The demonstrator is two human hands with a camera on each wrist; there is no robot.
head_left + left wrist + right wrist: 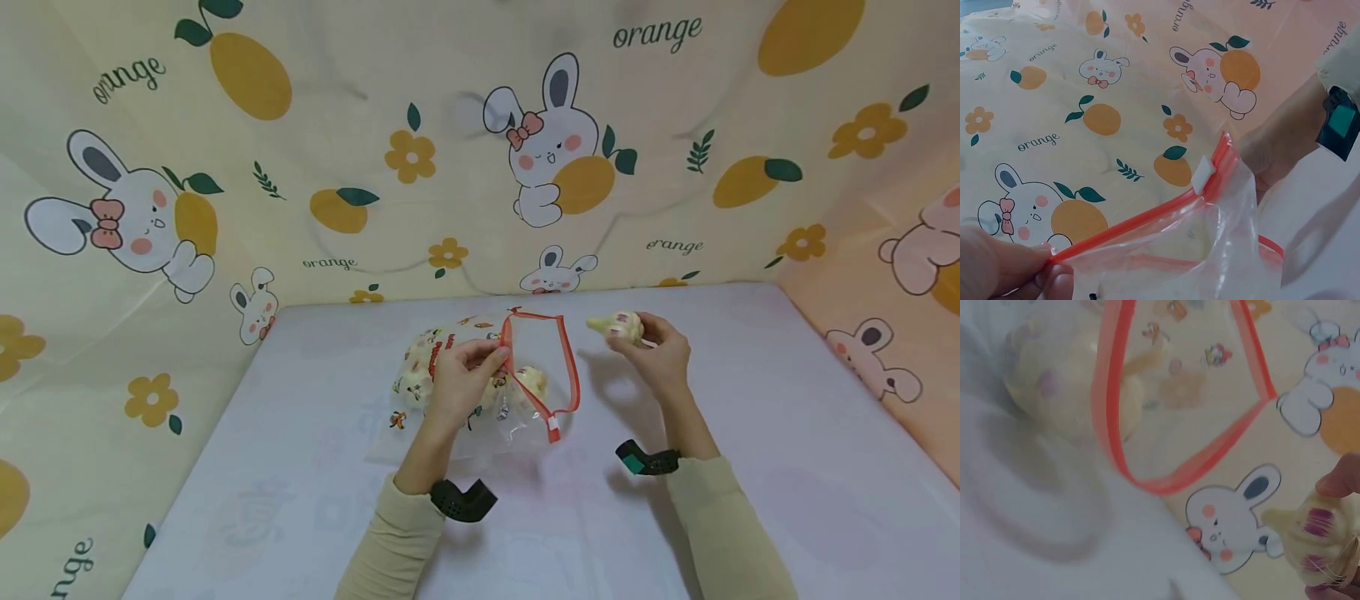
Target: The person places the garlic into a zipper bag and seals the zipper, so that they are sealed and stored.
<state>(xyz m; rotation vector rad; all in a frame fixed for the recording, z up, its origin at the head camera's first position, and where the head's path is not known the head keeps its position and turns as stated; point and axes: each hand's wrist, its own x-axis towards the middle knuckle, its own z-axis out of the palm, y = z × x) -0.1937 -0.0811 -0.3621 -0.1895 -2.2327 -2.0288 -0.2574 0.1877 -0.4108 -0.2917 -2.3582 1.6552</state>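
Note:
A clear printed zip bag (450,433) with a red-edged mouth lies on the table, several pale bulbs inside it. My left hand (465,379) pinches the bag's red edge (1129,228) between thumb and fingers, and the mouth gapes toward the right. A white slider (1204,175) sits near one end of that edge. To the right of the opening, my right hand (660,354) holds a garlic bulb (1319,540) above the table. The bulb is cream with purple patches, its stem pointing left toward the bag and its roots toward the palm. Another bulb (532,381) shows just inside the mouth.
The white-covered table (262,500) spreads out around the bag. Behind and beside it hangs a cloth (465,217) printed with rabbits and oranges. Each wrist wears a black camera mount (463,502).

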